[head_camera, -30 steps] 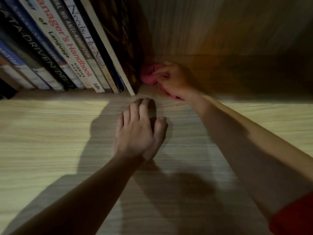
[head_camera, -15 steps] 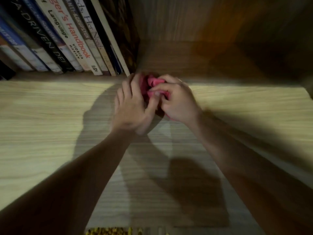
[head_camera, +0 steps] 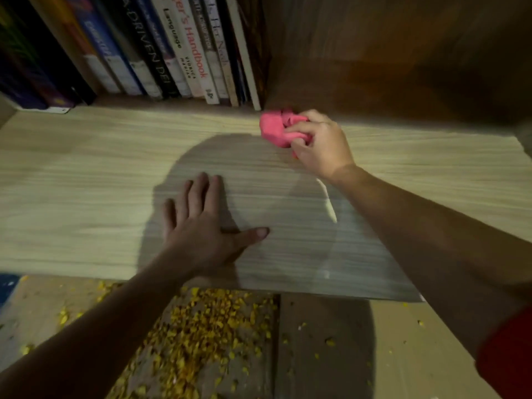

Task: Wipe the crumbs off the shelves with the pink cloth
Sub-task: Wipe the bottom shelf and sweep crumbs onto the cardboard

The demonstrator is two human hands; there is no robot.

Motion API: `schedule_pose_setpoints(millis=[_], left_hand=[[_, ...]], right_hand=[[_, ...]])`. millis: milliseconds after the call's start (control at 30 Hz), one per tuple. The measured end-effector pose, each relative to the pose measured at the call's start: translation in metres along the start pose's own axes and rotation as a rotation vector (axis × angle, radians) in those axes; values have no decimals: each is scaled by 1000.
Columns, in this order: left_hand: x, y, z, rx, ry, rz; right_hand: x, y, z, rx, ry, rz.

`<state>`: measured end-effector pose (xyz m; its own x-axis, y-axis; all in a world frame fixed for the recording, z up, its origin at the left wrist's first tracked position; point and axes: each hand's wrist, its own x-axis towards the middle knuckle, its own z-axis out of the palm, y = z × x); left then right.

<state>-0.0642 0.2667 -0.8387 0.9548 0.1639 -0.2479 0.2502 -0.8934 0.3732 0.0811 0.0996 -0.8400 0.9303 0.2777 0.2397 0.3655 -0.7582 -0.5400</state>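
Up at one o'clock on the pale wood shelf [head_camera: 86, 180], right beside the last of the books [head_camera: 184, 53]: pink cloth [head_camera: 275, 129], bunched into a wad and clamped in the right hand [head_camera: 322, 145], fingers curled over its top. Pressed to the board just at the mouth of the dark bare bay behind. Down at seven o'clock from the cloth, well apart from it: left hand [head_camera: 201, 226], flat on the shelf, fingers spread, gripping nothing, probably bracing. No crumbs to be made out on the lit board between the two hands, though blur and shadow could hide small ones. Thick scatter of yellow crumbs [head_camera: 201, 335] at six o'clock instead, below the shelf's front edge on the lower surface. Shelf's long axis running nine to three; front edge toward six. Cloth already in the nearer right hand, so likely next a pull from the back corner toward six o'clock, over the edge, clear of the braced left hand lying partly in that path.
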Motion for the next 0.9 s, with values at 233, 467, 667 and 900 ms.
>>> schedule_pose_setpoints(millis=[233, 467, 667, 900], left_hand=[[2, -7, -11, -76, -55, 64], [-58, -28, -11, -790, 22, 104], [-93, -61, -17, -462, 218, -20], [-116, -79, -23, -176, 190, -102]], right_hand=[[-70, -38, 11, 63, -45, -63], [-138, -73, 17, 116, -79, -54], [-192, -123, 17, 210, -194, 21], [-191, -175, 15, 349, -115, 9]])
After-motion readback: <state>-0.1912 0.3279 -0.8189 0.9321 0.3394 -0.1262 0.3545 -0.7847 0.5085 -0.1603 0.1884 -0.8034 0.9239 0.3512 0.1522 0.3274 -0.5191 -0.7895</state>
